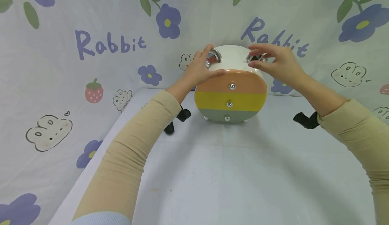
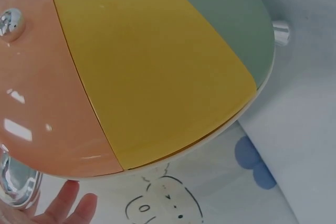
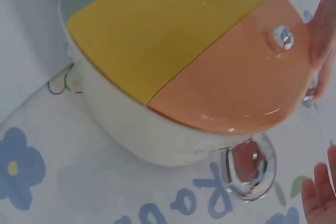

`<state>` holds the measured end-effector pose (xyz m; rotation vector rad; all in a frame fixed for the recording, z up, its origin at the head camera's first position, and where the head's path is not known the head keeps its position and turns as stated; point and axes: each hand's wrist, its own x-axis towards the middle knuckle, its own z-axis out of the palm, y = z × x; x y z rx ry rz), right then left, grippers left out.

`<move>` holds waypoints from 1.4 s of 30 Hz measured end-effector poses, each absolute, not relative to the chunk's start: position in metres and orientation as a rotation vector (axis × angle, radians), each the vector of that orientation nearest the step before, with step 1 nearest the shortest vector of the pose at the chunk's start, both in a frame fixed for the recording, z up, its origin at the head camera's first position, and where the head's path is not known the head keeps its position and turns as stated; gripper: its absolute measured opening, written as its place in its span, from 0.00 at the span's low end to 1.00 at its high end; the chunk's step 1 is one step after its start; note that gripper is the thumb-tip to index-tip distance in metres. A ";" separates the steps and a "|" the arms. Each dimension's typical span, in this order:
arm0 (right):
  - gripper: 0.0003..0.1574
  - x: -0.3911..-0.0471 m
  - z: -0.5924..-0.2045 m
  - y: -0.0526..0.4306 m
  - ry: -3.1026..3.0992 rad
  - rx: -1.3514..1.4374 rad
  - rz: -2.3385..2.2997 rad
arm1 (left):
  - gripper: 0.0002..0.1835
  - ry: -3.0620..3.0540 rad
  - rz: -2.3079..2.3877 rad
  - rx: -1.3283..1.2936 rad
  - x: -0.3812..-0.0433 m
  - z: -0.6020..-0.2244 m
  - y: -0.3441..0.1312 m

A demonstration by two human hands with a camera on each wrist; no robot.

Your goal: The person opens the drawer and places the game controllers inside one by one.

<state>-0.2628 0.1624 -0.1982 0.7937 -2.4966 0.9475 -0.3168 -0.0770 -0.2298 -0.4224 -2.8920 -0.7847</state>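
A small rounded chest of drawers stands on the table, with a white body and orange, yellow and green drawer fronts, each with a silver knob. Two shiny silver rounded pieces stick up from its top. My left hand rests at the upper left edge beside the left silver piece, thumb along the orange front. Around the right silver piece, my right hand hovers with thumb and fingers apart. In the right wrist view, its fingertips are clear of that piece. The chest's back is hidden.
The chest stands near the back of the white-covered table, close to a printed cloth backdrop. A black object shows beside the left sleeve, and another black object beside the right sleeve.
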 end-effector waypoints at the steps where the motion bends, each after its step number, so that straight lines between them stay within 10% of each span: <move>1: 0.31 -0.266 -0.198 0.164 -2.492 0.795 0.946 | 0.51 -2.889 -0.785 -0.423 -0.317 -0.230 -0.077; 16: 0.52 -0.311 -0.231 0.175 -2.642 0.653 1.064 | 0.52 -2.901 -0.819 -0.421 -0.318 -0.231 -0.077; 42: 0.52 -0.316 -0.242 0.175 -2.633 0.512 1.345 | 0.55 -2.776 -0.888 -0.477 -0.313 -0.244 -0.081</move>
